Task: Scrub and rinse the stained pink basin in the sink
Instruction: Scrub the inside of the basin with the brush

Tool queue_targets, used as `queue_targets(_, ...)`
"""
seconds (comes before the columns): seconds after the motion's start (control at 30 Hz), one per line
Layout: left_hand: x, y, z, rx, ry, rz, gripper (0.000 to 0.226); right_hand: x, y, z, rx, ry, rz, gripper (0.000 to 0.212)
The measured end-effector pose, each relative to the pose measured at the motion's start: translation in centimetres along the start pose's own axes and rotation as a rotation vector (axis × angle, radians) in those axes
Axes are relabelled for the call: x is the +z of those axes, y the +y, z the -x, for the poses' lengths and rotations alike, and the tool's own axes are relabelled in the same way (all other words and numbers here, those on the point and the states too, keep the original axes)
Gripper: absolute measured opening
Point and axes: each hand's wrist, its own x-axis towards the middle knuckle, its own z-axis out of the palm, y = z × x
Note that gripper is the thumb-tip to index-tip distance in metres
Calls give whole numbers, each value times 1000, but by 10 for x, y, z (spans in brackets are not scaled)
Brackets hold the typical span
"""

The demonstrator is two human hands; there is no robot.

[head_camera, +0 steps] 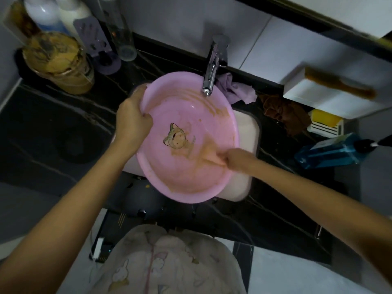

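The left hand (132, 122) grips the rim of the pink basin (191, 115) over the sink (249, 132). The right hand (235, 159) is clenched on a blurred orange scrubber (209, 153) pressed against the inside.

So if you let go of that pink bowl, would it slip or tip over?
Probably. The pink basin sits tilted on the sink, steadied by the left hand gripping its rim. It looks like thin, light plastic, and its smeared inside seems wet, so likely slippery.
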Motion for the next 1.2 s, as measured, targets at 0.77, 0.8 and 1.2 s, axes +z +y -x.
queue_targets(0.77, 2, -1, 4, -55, 39, 77, 67, 16, -113, 93, -71, -214, -920, 38)
queue_targets(0.8, 2, -1, 5, -57, 37, 79, 67, 22, -99, 97, -60, -223, -847, 37)
queue_targets(1.2, 0, 0, 6, -21, 18, 96, 65, 8, 4, 14, 169, 224, -40, 43)
